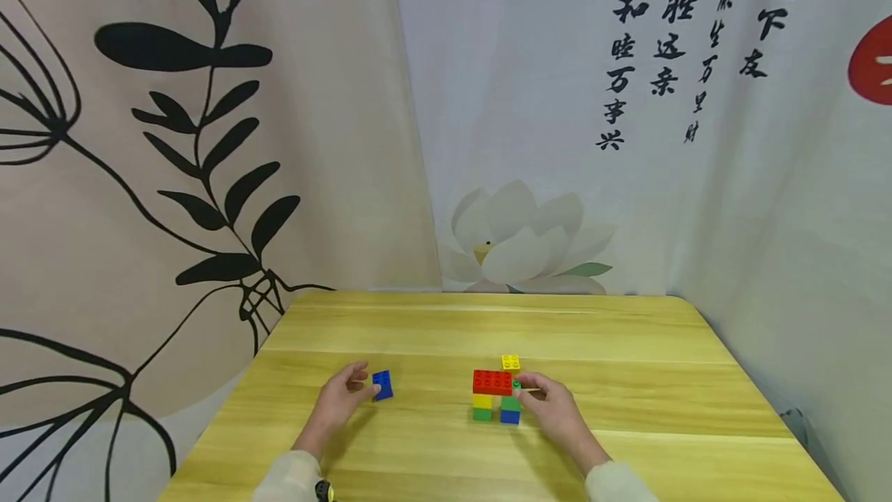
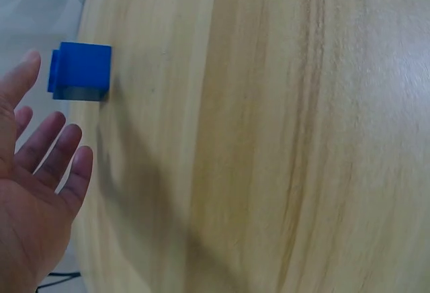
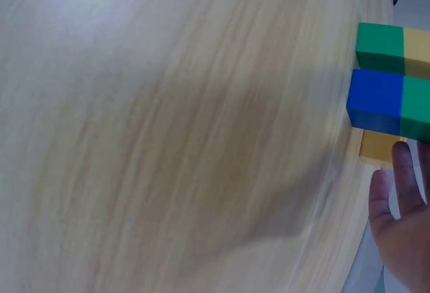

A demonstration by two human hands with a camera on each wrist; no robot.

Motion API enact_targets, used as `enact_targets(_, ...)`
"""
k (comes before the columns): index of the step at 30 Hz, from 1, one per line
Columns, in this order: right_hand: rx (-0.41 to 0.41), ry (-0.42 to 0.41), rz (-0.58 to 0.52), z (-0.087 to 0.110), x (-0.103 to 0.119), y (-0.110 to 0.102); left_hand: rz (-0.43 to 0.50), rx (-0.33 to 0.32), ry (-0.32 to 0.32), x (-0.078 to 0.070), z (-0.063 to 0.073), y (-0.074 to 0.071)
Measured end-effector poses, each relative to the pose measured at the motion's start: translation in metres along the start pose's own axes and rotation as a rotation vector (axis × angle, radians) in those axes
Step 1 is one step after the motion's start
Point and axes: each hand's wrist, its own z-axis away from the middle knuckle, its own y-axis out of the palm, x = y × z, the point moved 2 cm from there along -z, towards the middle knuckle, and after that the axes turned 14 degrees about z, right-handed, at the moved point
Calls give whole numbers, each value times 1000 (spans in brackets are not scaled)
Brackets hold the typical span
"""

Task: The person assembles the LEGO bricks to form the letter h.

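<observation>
A small structure of toy building bricks stands right of the table's middle. Its red brick (image 1: 492, 382) bridges two columns: a yellow brick (image 1: 482, 401) over a green one, and a green brick (image 1: 510, 403) over a blue brick (image 3: 376, 100). My right hand (image 1: 557, 410) pinches the structure's right end, thumb and forefinger at either side of a green stud. Those two digits fall outside the right wrist view. To the left, a loose blue brick (image 1: 382, 385) sits by my left hand (image 1: 341, 401), whose fingers are spread and relaxed, thumb near the brick's side.
Behind the structure lies a loose yellow brick (image 1: 511, 362). The wooden table (image 1: 432, 455) has its back edge against printed curtains (image 1: 348, 138). A black wristwatch (image 1: 324, 490) shows at the left sleeve.
</observation>
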Motion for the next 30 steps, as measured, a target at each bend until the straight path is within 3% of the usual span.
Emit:
enact_targets(7,-18,5,-2,5,-6,-2,5,22,-15,11,-5,8)
enact_targets(16,-15,7,-1,8,-7,-4,-18,22,-24,12,-6,13)
enact_targets(30,20,-49,17,3,0,-3,-37,-25,-12,16,-9,8)
